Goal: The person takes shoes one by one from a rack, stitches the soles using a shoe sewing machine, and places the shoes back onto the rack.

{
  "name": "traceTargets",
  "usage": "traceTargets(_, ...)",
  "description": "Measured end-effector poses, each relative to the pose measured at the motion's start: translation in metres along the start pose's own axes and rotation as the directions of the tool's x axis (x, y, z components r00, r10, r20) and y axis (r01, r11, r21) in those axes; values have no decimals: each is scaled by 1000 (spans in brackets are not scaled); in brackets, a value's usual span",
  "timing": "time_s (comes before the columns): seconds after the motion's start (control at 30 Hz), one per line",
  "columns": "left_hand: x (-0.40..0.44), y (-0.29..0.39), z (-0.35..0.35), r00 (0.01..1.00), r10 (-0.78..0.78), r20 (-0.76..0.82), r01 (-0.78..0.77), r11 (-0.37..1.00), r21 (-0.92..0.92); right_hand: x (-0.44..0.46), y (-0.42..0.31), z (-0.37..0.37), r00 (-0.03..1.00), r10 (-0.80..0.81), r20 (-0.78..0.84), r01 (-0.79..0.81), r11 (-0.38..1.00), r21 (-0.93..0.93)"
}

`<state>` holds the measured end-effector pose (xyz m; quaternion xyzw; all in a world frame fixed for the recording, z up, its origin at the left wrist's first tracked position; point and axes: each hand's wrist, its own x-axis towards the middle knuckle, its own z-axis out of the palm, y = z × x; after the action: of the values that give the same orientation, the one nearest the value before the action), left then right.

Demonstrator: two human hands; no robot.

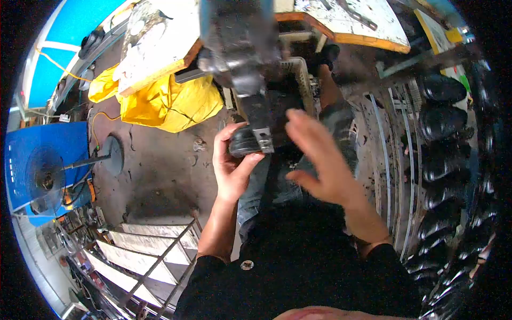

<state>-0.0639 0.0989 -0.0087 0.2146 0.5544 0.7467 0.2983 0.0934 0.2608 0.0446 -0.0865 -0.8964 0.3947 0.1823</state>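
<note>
My left hand (232,162) is wrapped around a black shoe (244,143), thumb on the near side and fingers on the far side. The shoe sits against the lower end of a dark machine arm (248,88), which hides much of it. A small metal fitting (263,140) on that arm lies just right of the shoe. My right hand (314,154) hovers to the right of the machine, slightly blurred. Its thumb and fingers are apart, and nothing shows between them.
A worktable (157,40) with tools flanks the machine, and yellow sacking (170,104) hangs under its left side. A plastic crate (298,66) stands behind the machine. Racked black shoes (442,122) line the right. At left are a fan (48,178) and a slatted rack (144,256).
</note>
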Motion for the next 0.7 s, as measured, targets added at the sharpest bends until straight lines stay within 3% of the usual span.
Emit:
traceTargets(0.13, -1, -1, 9, 998, 8, 63, -12, 998, 67, -21, 15, 36, 987, -28, -156, 19, 998, -58)
traceTargets(0.23, 0, 6, 21, 987, 13, 159, -27, 996, 84, -33, 17, 19, 979, 122, -163, -142, 983, -118)
traceTargets(0.3, 0, 16, 36, 969, 64, 240, -142, 936, 323, -34, 6, -2, 970, 106, -221, -110, 994, -6)
traceTargets(0.37, -2, 14, 52, 941, 89, 325, -238, 859, 454, -39, -3, -12, 985, 68, -160, -83, 992, -91)
traceTargets(0.43, -2, 6, 75, 887, 222, 406, -356, 887, 293, -48, 0, -38, 981, 42, -188, -62, 993, -97)
traceTargets(0.5, -7, -5, 96, 901, 210, 380, -210, 977, -44, -66, -28, -87, 942, 56, -332, -122, 976, -178)
traceTargets(0.57, -9, 3, 117, 886, 246, 392, -205, 968, -145, -96, -80, -151, 893, -9, -449, -228, 853, -470)
traceTargets(0.63, -18, 1, 107, 839, 39, 543, -52, 999, 8, -131, -150, -197, 807, -210, -553, -306, 652, -694)
traceTargets(0.7, -26, 0, 108, 810, -12, 586, 19, 1000, -7, -154, -198, -226, 661, -455, -597, -419, 436, -797)
